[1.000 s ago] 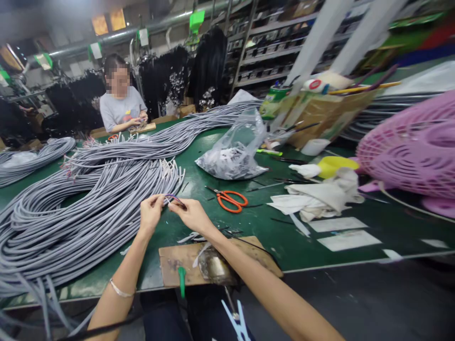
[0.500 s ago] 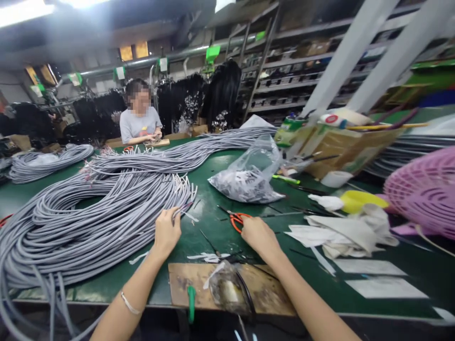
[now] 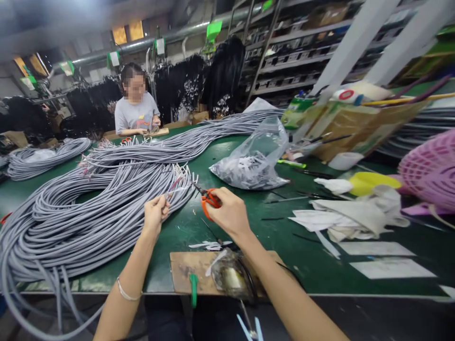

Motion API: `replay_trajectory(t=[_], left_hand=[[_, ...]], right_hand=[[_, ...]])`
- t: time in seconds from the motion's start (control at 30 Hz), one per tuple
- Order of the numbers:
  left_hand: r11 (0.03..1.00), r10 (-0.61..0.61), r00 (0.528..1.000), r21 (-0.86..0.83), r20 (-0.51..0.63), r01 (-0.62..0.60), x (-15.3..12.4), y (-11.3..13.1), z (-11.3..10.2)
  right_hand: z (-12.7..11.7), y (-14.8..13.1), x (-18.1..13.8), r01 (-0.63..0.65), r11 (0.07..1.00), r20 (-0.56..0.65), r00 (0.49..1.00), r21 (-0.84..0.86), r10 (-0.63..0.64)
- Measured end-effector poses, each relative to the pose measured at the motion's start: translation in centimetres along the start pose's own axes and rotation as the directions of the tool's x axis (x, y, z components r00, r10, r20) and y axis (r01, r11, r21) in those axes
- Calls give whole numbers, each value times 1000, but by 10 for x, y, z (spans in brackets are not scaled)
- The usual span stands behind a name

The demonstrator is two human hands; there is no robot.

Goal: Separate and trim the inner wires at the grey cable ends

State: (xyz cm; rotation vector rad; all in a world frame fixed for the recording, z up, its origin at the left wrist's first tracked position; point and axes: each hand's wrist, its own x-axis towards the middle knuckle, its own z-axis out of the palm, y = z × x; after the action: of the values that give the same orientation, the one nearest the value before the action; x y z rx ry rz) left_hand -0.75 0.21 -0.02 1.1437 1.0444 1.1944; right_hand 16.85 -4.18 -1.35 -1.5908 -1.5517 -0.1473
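My left hand [image 3: 155, 213] is closed on the end of a grey cable at the right side of a large cable coil [image 3: 88, 222]. Thin inner wires and a white strip stick out past its fingertips. In my right hand [image 3: 229, 210] is a pair of scissors [image 3: 210, 202] with orange handles. Their dark blades point up and left, close to the wire ends beyond my left hand; whether they touch I cannot tell. The stripped ends of the other cables [image 3: 183, 175] lie just behind.
A clear plastic bag [image 3: 252, 163] of small parts stands mid-table. At the front edge is a wooden board [image 3: 186, 274] with a green clamp [image 3: 193, 290]. White cloths [image 3: 355, 213] and a pink basket [image 3: 430, 170] lie right. A co-worker [image 3: 137, 109] sits across the table.
My right hand has brought the orange scissors up off the table and leftwards to the wire ends. My left hand has shifted slightly left and up. The view has tilted a little.
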Motion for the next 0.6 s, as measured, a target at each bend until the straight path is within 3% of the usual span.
replay_trajectory(t=[0.2, 0.37, 0.6], left_hand=[[958, -139, 988, -242, 71, 152, -5, 10, 0], [945, -198, 974, -243, 112, 220, -10, 7, 8], [947, -226, 956, -187, 185, 260, -13, 7, 11]], right_hand=[[19, -13, -17, 109, 993, 95, 989, 37, -112], [18, -10, -19, 154, 988, 51, 987, -18, -153], [18, -7, -19, 175, 983, 136, 977, -60, -166]])
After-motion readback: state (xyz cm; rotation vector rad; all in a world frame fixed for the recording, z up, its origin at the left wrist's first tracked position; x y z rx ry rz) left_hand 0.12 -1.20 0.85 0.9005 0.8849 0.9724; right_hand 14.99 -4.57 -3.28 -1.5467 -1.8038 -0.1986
